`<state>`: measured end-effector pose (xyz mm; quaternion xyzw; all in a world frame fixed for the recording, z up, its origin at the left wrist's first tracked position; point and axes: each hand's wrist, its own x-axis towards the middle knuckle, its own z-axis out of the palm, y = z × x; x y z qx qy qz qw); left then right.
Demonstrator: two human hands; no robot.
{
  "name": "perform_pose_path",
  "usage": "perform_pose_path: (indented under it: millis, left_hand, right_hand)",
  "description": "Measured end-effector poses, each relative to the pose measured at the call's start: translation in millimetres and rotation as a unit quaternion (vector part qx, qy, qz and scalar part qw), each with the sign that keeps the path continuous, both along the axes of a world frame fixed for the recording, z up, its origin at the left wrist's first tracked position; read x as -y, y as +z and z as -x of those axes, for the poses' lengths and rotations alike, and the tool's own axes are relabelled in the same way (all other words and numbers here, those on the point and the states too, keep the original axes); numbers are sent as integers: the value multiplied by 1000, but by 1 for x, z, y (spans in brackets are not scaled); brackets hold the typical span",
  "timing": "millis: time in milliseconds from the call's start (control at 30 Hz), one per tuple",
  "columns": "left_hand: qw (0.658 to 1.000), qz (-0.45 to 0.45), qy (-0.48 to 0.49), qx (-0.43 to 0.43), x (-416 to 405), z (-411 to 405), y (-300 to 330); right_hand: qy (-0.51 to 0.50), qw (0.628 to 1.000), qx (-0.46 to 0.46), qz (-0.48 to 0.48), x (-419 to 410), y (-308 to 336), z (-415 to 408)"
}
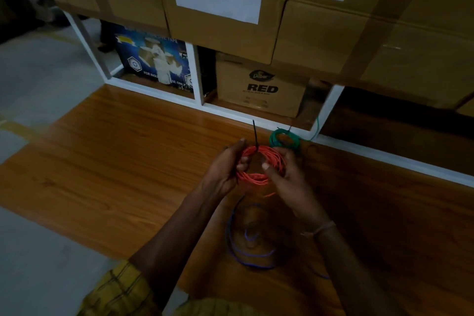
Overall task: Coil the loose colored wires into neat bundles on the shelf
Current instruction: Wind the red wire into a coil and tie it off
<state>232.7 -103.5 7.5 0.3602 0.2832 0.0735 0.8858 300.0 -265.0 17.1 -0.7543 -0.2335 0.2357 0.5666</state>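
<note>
A coil of red wire (256,177) is held up between both hands above the wooden shelf board (115,161). My left hand (225,172) grips its left side and my right hand (284,174) grips its right side. A black cable tie (255,133) sticks up from the top of the coil. Just behind it, a green wire coil (278,137) lies on the board with a loose green end running up to the right. Under my forearms, loose blue wire (246,251) sprawls in open loops on the board.
White shelf frames (197,79) behind the board hold a blue printed box (154,59) and a brown "RED" carton (261,87). Large cardboard boxes (220,7) overhang above. Grey floor (38,84) lies to the left.
</note>
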Motion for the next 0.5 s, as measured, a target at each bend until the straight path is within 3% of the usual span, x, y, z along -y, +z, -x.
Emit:
perform_pose_path:
  millis: [67,200,267,433,500]
  left_hand:
    - [1000,-6,-5,-5,-20,0,3]
    - [985,-166,-28,-38,-69,-10,3]
    - [976,-205,-26,-65,-94,-18,-3]
    - [923,-363,-79,-97,-134,-38,-30]
    - [905,-401,-101,-100,-140,-46,-45]
  right_hand:
    - [-21,1000,-1,8,-23,1,-4]
    - [-57,998,28,16,-77,13,-32]
    - [-73,994,62,51,-101,11,-54]
    - [-68,979,41,187,-147,-53,-105]
    - [-81,972,26,220,-156,-46,-96]
